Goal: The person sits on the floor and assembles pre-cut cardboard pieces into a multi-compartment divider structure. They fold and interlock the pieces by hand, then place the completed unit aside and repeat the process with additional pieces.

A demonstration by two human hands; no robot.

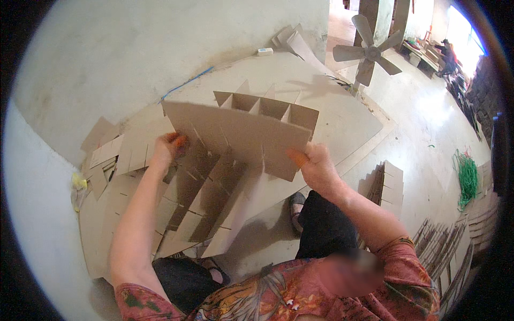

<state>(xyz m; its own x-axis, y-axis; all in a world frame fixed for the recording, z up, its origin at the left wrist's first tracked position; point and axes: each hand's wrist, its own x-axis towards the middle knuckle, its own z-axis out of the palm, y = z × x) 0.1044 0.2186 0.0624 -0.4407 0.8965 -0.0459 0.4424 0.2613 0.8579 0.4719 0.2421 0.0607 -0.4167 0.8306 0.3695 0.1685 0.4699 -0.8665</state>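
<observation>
I hold a wide slotted cardboard strip (pixel 237 128) upright, with a hand at each end. My left hand (pixel 172 145) pinches its left end, and my right hand (pixel 315 162) grips the right end; orange coverings show on fingers of both. Several long cardboard strips (pixel 207 200) stand on edge beneath it, running toward me. Its slots meet the tops of some of them; how deep they are seated I cannot tell. Just beyond, another cross strip (pixel 277 108) sits across the same long strips, forming open cells.
Flat slotted cardboard pieces (pixel 134 148) lie left on the pale tabletop (pixel 341 120). A fan (pixel 371 53) stands past the table's far right corner. Cardboard stacks (pixel 437 244) and green twine (pixel 467 180) are on the floor at right. Another person (pixel 447 58) is far off.
</observation>
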